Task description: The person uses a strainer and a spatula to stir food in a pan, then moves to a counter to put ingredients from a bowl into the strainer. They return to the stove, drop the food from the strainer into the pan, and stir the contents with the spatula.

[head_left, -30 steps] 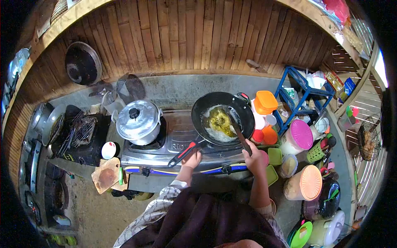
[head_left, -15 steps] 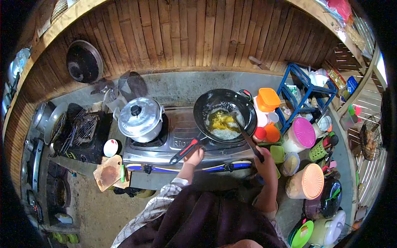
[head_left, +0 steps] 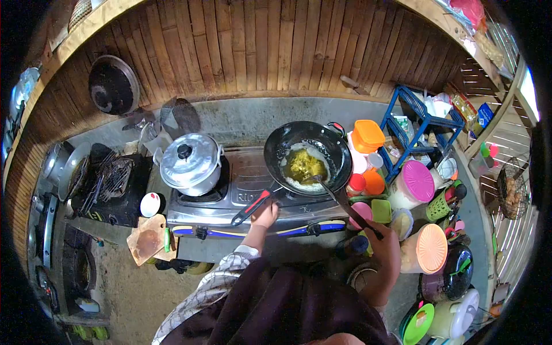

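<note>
A black wok (head_left: 276,158) stands on the right side of the gas stove (head_left: 244,172). Bubbling yellow-green food (head_left: 305,165) lies in oil at its middle. My left hand (head_left: 265,215) is closed at the wok's red and black handle (head_left: 251,207), the fingertips partly hidden by it. A long dark spatula (head_left: 348,206) is in my right hand (head_left: 386,244), fingers wrapped round its end. The spatula's tip reaches into the wok, at the near right edge of the food.
A lidded aluminium pot (head_left: 192,164) sits on the left burner. Orange, red and green containers (head_left: 368,137) crowd the wok's right side, below a blue rack (head_left: 422,123). At left are a cutting board (head_left: 146,241), a small white bowl (head_left: 150,204) and a grill (head_left: 112,178).
My right hand has moved down and right with the spatula, drawing its tip toward the wok's near side. The food looks more gathered. My left hand stays at the handle.
</note>
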Demonstrator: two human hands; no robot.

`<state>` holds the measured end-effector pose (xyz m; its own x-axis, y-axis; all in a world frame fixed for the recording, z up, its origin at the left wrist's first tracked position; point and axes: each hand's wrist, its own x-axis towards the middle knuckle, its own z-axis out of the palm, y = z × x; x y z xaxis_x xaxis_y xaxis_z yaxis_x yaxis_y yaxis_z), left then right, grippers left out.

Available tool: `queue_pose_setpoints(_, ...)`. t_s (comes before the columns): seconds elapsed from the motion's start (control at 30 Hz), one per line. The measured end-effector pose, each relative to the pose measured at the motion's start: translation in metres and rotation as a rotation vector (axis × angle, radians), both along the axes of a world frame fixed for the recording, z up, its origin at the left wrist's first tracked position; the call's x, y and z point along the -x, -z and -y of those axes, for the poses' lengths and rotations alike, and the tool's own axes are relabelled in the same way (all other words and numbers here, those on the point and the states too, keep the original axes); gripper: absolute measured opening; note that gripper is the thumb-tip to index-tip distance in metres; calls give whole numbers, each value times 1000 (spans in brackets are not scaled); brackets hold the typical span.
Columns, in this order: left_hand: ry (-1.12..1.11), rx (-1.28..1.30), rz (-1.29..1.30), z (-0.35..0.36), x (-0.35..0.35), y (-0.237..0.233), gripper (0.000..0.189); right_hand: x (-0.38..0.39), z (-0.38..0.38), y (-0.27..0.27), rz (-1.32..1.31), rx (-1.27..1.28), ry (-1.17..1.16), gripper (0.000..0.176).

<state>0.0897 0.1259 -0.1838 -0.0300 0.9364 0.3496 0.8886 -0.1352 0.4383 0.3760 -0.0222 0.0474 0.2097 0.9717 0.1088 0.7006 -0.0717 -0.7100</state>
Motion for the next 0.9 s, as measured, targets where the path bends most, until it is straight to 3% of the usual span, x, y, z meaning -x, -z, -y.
queue_pose_setpoints(0.17,-2,49,33,1,1,0,30,-4,8,-8,-25,-56,-25,27)
queue_pose_setpoints(0.23,0,46,21,0,0,1,30,0,14,-29,-34,113,56,27)
queue_pose_setpoints(0.43,12,65,71,1,0,-4,27,-9,14,-14,15,-49,27,27)
queue_pose_setpoints(0.53,0,-2,30,2,0,-4,27,-12,8,4,-12,56,51,27)
queue_pose_setpoints(0.9,3,28,6,-2,1,6,27,29,-21,22,-8,-46,-70,26)
